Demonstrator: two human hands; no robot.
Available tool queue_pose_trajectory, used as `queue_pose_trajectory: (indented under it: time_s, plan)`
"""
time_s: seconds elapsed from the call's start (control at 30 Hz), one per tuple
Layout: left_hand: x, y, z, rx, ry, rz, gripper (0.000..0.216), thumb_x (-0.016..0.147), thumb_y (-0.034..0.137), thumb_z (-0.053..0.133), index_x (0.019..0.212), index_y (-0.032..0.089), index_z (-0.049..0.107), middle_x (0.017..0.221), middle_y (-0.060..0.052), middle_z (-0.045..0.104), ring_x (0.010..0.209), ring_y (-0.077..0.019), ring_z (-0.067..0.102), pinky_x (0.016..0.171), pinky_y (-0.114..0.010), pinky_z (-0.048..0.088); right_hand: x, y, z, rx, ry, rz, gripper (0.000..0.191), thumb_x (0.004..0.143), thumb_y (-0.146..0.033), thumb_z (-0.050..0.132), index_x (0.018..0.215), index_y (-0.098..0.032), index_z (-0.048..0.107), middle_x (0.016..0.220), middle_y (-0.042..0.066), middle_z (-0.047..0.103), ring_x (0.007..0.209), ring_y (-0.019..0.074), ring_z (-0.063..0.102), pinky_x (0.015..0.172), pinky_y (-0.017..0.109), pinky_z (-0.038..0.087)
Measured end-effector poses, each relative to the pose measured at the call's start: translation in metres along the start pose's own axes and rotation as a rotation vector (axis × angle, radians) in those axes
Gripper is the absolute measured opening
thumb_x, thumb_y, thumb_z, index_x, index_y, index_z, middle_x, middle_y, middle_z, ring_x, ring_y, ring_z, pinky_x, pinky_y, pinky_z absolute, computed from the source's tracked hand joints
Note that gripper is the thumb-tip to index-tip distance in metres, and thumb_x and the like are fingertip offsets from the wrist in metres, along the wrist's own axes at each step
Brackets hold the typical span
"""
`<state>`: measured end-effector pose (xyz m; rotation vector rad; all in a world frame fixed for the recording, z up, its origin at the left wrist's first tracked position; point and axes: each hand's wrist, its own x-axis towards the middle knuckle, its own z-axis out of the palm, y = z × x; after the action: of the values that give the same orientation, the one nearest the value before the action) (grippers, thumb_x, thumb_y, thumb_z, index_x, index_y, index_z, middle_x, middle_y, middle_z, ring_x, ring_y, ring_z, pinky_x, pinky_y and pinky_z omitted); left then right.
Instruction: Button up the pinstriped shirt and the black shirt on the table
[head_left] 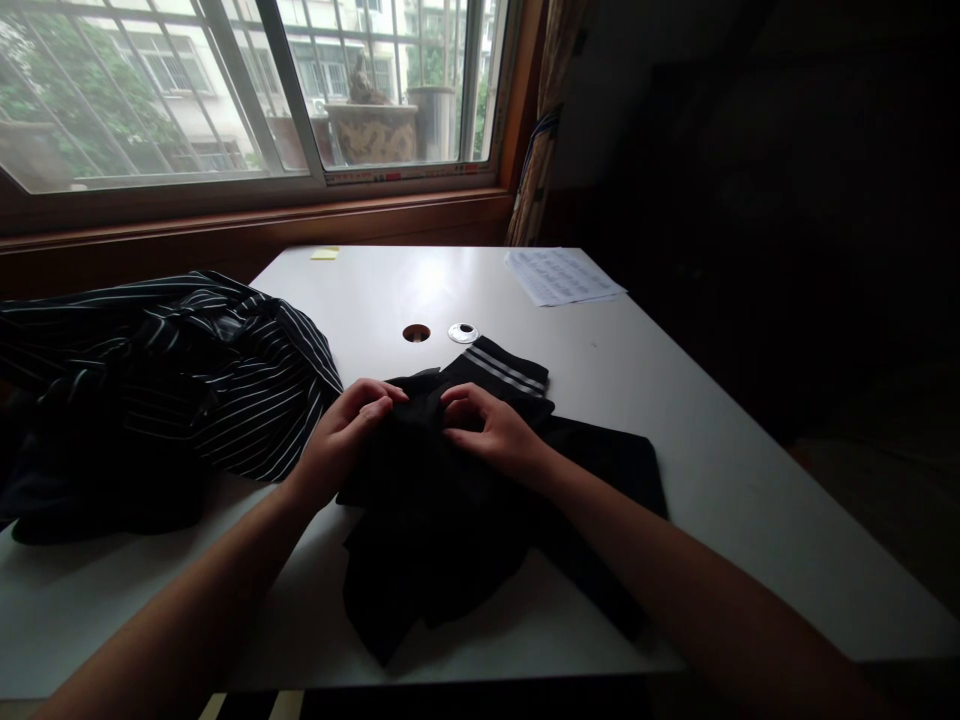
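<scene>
A black garment [450,540] lies crumpled on the white table [720,540], spread between my two hands. One part of it ends in a band with two pale stripes [506,368], pointing away from me. My left hand [349,425] pinches the cloth near its far left edge, thumb against fingers. My right hand [487,430] has its thumb and fingers closed on a fold of the same garment, just right of the left hand. Dark cloth hides the fingertips in part, and the folds are hard to make out.
A heap of black cloth with white stripes [255,400] lies at the left. Farther back are a round hole [416,333], a silver ring cover [463,332], a yellow note [325,254] and printed sheets [562,276]. A barred window [300,90] stands behind the table.
</scene>
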<state>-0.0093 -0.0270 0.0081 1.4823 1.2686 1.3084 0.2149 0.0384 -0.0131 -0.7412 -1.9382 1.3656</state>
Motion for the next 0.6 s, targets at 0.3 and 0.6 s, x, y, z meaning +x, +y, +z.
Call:
queue_pose_trajectory:
  time_s: [0.3,0.6]
  plan:
    - [-0.001,-0.002,0.003,0.201,-0.123,-0.083,0.03,0.086,0.044,0.066,0.075,0.019,0.054,0.068,0.003,0.051,0.063,-0.0113,0.047,0.056,-0.023,0.037,-0.002,-0.008,0.004,-0.136,0.101,-0.187,0.012,0.085,-0.022,0.063,0.097,-0.022,0.066,0.094,0.003,0.067,0.089,0.0187,0.064,0.084,0.033,0.051]
    - [-0.006,-0.003,0.008,0.059,-0.194,-0.059,0.026,0.084,0.036,0.072,0.103,0.021,0.062,0.095,-0.003,0.068,0.09,-0.0181,0.064,0.079,-0.028,0.049,-0.005,-0.015,0.005,-0.254,0.064,-0.288,0.01,0.088,-0.024,0.061,0.096,-0.022,0.067,0.097,0.006,0.062,0.091,0.0191,0.061,0.086,0.034,0.051]
